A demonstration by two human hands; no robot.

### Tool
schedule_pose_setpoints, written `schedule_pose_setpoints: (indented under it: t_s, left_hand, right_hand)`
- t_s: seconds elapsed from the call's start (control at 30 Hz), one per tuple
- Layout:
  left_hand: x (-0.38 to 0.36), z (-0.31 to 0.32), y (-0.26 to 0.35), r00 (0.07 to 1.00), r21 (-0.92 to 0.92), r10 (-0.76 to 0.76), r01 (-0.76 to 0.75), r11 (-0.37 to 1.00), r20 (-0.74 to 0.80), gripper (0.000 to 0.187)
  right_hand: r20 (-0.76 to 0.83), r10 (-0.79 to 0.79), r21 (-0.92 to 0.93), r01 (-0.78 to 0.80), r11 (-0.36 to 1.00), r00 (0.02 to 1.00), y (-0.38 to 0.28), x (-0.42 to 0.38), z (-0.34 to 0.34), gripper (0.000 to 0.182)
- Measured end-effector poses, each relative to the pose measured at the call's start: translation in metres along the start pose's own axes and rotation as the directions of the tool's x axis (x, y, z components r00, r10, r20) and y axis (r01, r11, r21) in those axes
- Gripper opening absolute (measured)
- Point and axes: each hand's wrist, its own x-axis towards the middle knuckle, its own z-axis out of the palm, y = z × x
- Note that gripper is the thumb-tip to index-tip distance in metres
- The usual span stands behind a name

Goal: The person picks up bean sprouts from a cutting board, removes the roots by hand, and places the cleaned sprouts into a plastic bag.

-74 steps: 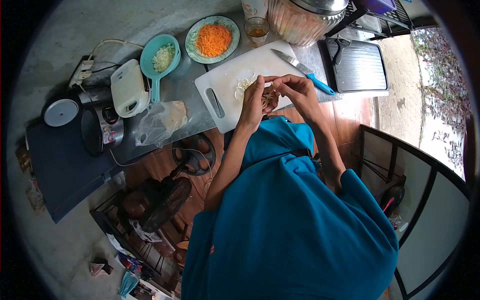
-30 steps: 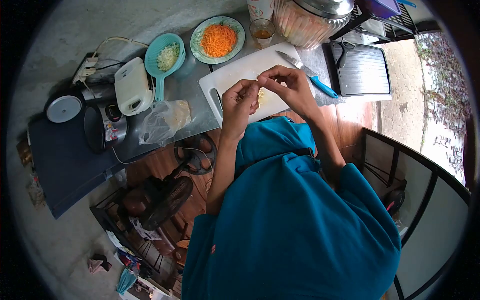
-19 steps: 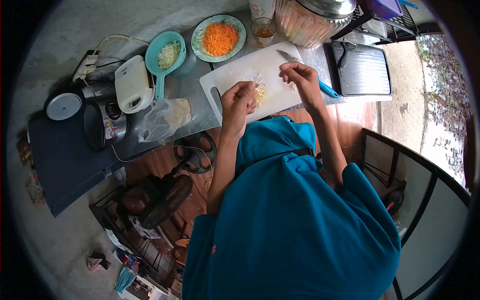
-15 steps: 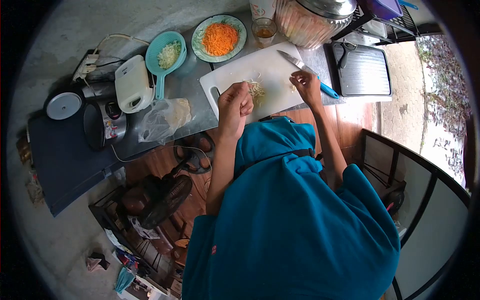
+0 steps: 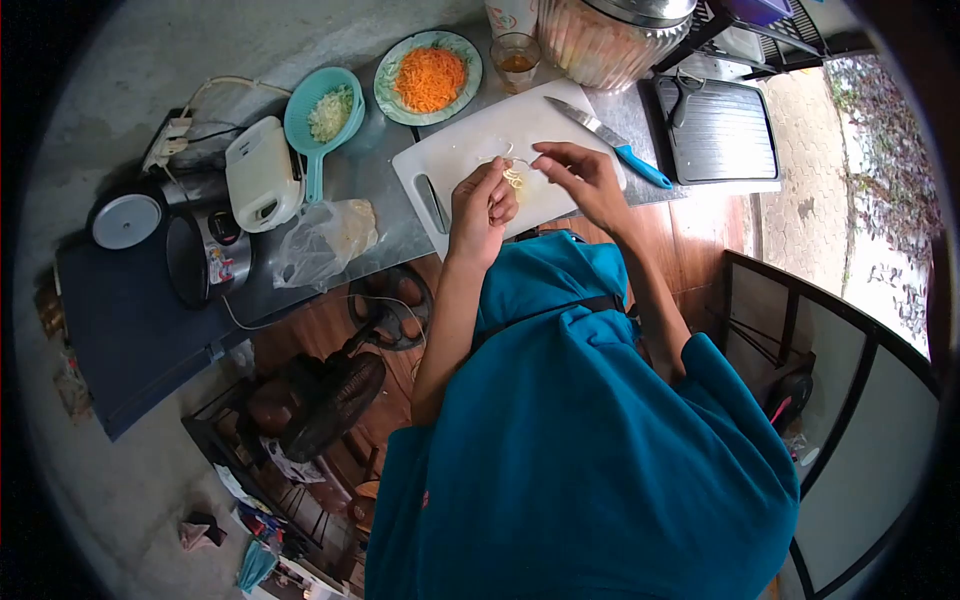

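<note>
My left hand (image 5: 481,212) is closed above the white cutting board (image 5: 450,150), thumb and fingertips pinched on a thin pale strand that looks like a bean sprout (image 5: 518,160). My right hand (image 5: 588,182) comes in from the right, its thumb and forefinger slightly apart close to the strand's other end. Below the fingers lie more bean sprouts (image 5: 515,178), partly hidden by my left hand. A knife (image 5: 605,132) with a blue handle rests across the board's right side, its blade pointing away from me.
Behind the board stand a plate of shredded carrot (image 5: 430,80), a glass (image 5: 515,62) and a large ribbed jar (image 5: 605,45). To the left are a green strainer (image 5: 322,120), a plastic bag (image 5: 325,245) and a white appliance (image 5: 263,175). A griddle (image 5: 722,130) sits at right.
My right hand has moved left, from beside the knife to near my left fingertips, and its fingers have spread a little. My left hand stays closed in nearly the same place.
</note>
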Motion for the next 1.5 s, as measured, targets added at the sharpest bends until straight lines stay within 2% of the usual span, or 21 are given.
schedule_pose_setpoints:
  t_s: [0.03, 0.13, 0.27, 0.33, 0.37, 0.43, 0.47, 0.53, 0.67, 0.77, 0.83, 1.03, 1.07, 1.1, 1.13, 1.17, 1.23, 1.33, 1.37, 1.43, 1.5]
  left_hand:
    - [0.001, 0.001, -0.003, 1.000, 0.003, -0.002, 0.002, 1.000, 0.006, 0.022]
    - [0.001, 0.001, -0.010, 0.999, 0.043, -0.021, 0.019, 0.999, 0.043, 0.025]
    - [-0.002, 0.006, -0.010, 1.000, 0.140, -0.006, 0.005, 0.990, 0.006, 0.023]
    - [-0.003, 0.009, -0.010, 0.991, 0.352, 0.136, -0.128, 0.927, 0.004, 0.020]
    - [-0.002, 0.008, -0.010, 0.990, 0.352, 0.138, -0.129, 0.927, 0.002, 0.020]
    - [0.002, 0.005, -0.009, 0.984, 0.381, 0.178, -0.172, 0.908, 0.020, 0.016]
    - [0.002, 0.005, -0.010, 0.984, 0.381, 0.178, -0.173, 0.909, 0.022, 0.016]
    - [0.002, 0.004, -0.010, 0.992, 0.273, 0.125, -0.125, 0.954, 0.020, 0.015]
    - [0.003, -0.003, -0.017, 0.998, 0.161, 0.064, -0.065, 0.985, 0.012, 0.017]
    - [0.003, -0.003, -0.021, 0.997, 0.122, 0.069, -0.064, 0.990, -0.038, 0.013]
    - [0.005, -0.005, -0.023, 0.989, 0.142, 0.116, -0.103, 0.984, -0.087, 0.013]
    - [0.012, -0.016, -0.024, 0.985, 0.169, 0.132, -0.111, 0.979, -0.116, 0.017]
    - [0.015, -0.020, -0.024, 0.984, 0.168, 0.132, -0.111, 0.979, -0.117, 0.017]
    - [0.019, -0.025, -0.025, 0.980, 0.252, 0.138, -0.099, 0.963, -0.144, 0.019]
    - [0.024, -0.031, -0.026, 0.974, 0.334, 0.147, -0.084, 0.939, -0.170, 0.021]
    - [0.030, -0.040, -0.028, 0.975, 0.334, 0.149, -0.086, 0.939, -0.167, 0.021]
    - [0.040, -0.057, -0.033, 0.954, 0.473, 0.166, -0.029, 0.880, -0.250, 0.024]
    - [0.051, -0.075, -0.038, 0.941, 0.548, 0.198, -0.016, 0.836, -0.276, 0.025]
    - [0.055, -0.080, -0.040, 0.939, 0.573, 0.201, -0.006, 0.820, -0.278, 0.026]
    - [0.062, -0.086, -0.043, 0.941, 0.591, 0.193, 0.009, 0.807, -0.277, 0.026]
    - [0.065, -0.090, -0.044, 0.942, 0.610, 0.183, 0.029, 0.792, -0.283, 0.027]
  right_hand:
    - [0.005, -0.051, -0.018, 0.051, 0.999, 0.999, -0.007, -0.001, 0.004, 0.030]
    - [0.039, -0.036, -0.077, 0.039, 0.996, 0.999, -0.008, -0.001, 0.004, 0.024]
    - [0.043, -0.062, -0.140, 0.067, 0.988, 0.997, -0.024, -0.001, 0.000, 0.020]
    - [0.095, -0.148, -0.338, 0.172, 0.925, 0.984, -0.033, -0.002, -0.003, 0.020]
    - [0.098, -0.148, -0.337, 0.173, 0.925, 0.984, -0.036, -0.001, -0.004, 0.020]
    - [0.132, -0.053, -0.350, 0.097, 0.932, 0.990, -0.040, 0.000, -0.006, 0.021]
    - [0.131, -0.054, -0.352, 0.097, 0.931, 0.990, -0.038, -0.001, -0.008, 0.021]
    - [0.153, 0.011, -0.173, 0.015, 0.985, 0.988, -0.029, -0.001, -0.007, 0.021]
    - [0.179, -0.051, -0.076, 0.065, 0.995, 0.983, -0.017, -0.003, -0.008, 0.022]
    - [0.147, -0.080, -0.097, 0.094, 0.991, 0.986, -0.012, -0.003, -0.006, 0.024]
    - [0.072, 0.056, -0.295, -0.033, 0.955, 0.996, -0.019, -0.003, -0.007, 0.027]
    - [-0.009, 0.032, -0.259, -0.033, 0.965, 0.999, -0.003, -0.001, -0.016, 0.030]
    - [-0.039, 0.076, -0.293, -0.084, 0.952, 0.996, 0.007, 0.001, -0.021, 0.025]
    - [-0.038, 0.076, -0.294, -0.084, 0.952, 0.996, 0.023, 0.003, -0.026, 0.025]
    - [-0.092, -0.009, -0.411, -0.030, 0.911, 0.996, 0.042, 0.004, -0.032, 0.023]
    - [-0.136, -0.102, -0.524, 0.016, 0.852, 0.986, 0.062, 0.007, -0.037, 0.021]
    - [-0.176, -0.087, -0.552, -0.025, 0.834, 0.981, 0.094, 0.008, -0.046, 0.020]
    - [-0.304, 0.128, -0.652, -0.304, 0.695, 0.944, 0.092, 0.006, -0.047, 0.020]
    - [-0.305, 0.129, -0.652, -0.305, 0.694, 0.944, 0.100, 0.004, -0.049, 0.020]
    - [-0.262, -0.022, -0.663, -0.163, 0.731, 0.965, 0.123, 0.003, -0.053, 0.019]
    - [-0.263, -0.057, -0.675, -0.141, 0.724, 0.963, 0.130, 0.001, -0.051, 0.021]
